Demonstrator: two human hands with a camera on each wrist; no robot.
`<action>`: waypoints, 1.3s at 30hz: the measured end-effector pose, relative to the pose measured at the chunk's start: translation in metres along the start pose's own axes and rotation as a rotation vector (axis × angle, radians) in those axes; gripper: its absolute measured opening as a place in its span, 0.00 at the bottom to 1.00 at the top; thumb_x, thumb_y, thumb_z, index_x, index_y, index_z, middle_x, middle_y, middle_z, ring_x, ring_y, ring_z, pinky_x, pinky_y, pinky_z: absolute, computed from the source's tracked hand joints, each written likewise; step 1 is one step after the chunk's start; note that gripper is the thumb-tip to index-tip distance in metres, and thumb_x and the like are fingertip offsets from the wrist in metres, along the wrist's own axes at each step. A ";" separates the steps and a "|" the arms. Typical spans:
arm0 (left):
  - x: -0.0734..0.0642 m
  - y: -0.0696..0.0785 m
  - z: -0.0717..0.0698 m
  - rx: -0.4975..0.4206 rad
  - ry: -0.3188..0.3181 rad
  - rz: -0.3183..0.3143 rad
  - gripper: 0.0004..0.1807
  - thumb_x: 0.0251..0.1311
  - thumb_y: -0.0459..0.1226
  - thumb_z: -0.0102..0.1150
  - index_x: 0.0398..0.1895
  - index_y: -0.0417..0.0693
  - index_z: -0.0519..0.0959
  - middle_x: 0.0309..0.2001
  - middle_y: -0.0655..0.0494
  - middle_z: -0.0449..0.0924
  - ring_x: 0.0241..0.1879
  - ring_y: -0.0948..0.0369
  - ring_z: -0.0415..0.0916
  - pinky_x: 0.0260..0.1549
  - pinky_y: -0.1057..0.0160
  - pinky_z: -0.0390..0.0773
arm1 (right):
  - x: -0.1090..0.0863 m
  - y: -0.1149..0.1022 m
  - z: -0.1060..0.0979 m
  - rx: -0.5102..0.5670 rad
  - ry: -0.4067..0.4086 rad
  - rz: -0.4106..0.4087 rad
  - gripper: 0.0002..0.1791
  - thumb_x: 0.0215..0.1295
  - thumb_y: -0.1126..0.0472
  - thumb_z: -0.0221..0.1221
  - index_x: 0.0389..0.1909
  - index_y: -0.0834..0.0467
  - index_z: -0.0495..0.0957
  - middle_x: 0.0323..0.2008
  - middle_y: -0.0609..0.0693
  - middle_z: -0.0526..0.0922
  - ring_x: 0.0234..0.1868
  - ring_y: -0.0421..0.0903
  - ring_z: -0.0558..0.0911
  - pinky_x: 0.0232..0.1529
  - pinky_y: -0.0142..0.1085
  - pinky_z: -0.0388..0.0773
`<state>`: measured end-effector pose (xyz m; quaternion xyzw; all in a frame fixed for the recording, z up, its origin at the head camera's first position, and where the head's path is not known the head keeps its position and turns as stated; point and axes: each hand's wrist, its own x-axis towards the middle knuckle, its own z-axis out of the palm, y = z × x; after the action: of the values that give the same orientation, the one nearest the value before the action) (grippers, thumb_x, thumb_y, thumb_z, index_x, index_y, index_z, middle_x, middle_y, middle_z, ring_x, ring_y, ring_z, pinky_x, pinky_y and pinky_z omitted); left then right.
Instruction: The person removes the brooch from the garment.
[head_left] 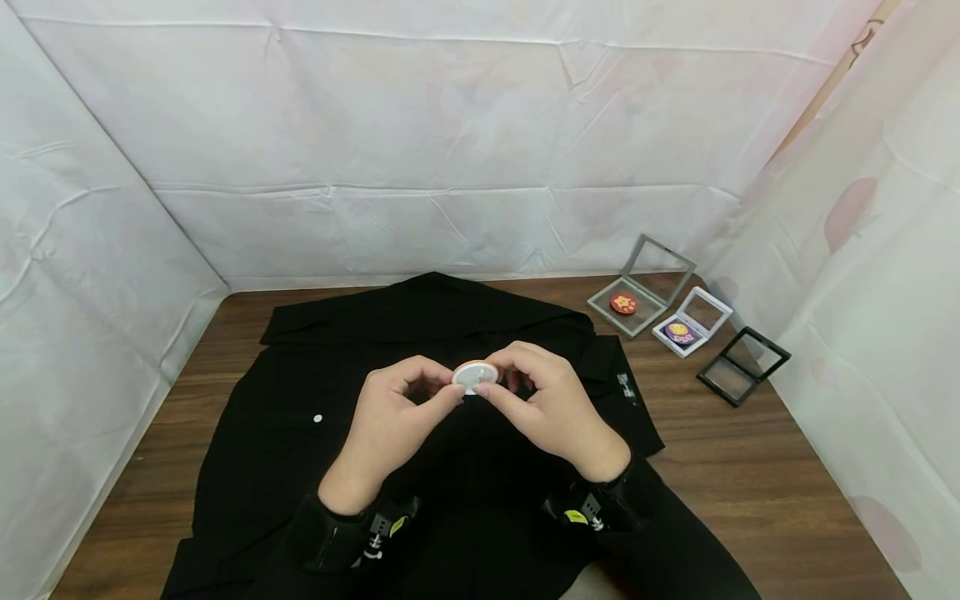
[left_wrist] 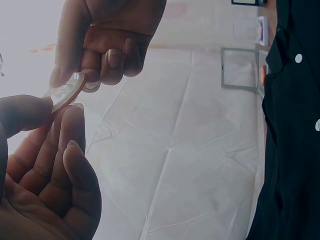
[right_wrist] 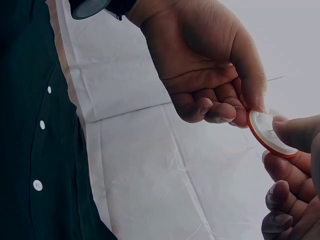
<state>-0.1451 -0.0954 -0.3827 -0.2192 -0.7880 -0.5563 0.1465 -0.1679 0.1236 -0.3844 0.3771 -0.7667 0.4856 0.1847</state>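
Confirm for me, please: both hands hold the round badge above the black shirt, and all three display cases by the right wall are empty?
Not quite. Both hands do hold the round badge above the black shirt, but the head view shows only the black case empty; the grey case and white case each contain a badge.

Head looks down; wrist cameras close beneath hands [head_left: 472,408].
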 end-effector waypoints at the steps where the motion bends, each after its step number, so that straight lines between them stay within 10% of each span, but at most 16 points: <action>1: 0.000 0.000 0.000 -0.003 0.000 0.002 0.04 0.62 0.34 0.73 0.32 0.53 0.87 0.34 0.65 0.87 0.31 0.62 0.84 0.29 0.59 0.83 | 0.000 0.000 0.000 0.004 0.001 0.001 0.08 0.65 0.64 0.70 0.44 0.53 0.84 0.36 0.41 0.81 0.30 0.37 0.73 0.28 0.36 0.74; 39: -0.001 0.001 0.005 0.017 0.005 0.091 0.05 0.62 0.31 0.72 0.33 0.51 0.87 0.34 0.64 0.87 0.29 0.63 0.82 0.28 0.64 0.83 | -0.001 -0.006 0.003 0.102 0.034 0.105 0.04 0.69 0.67 0.67 0.37 0.54 0.84 0.29 0.43 0.76 0.25 0.42 0.71 0.25 0.34 0.68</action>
<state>-0.1435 -0.0908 -0.3836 -0.2520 -0.7816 -0.5430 0.1753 -0.1627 0.1203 -0.3831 0.3367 -0.7564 0.5396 0.1525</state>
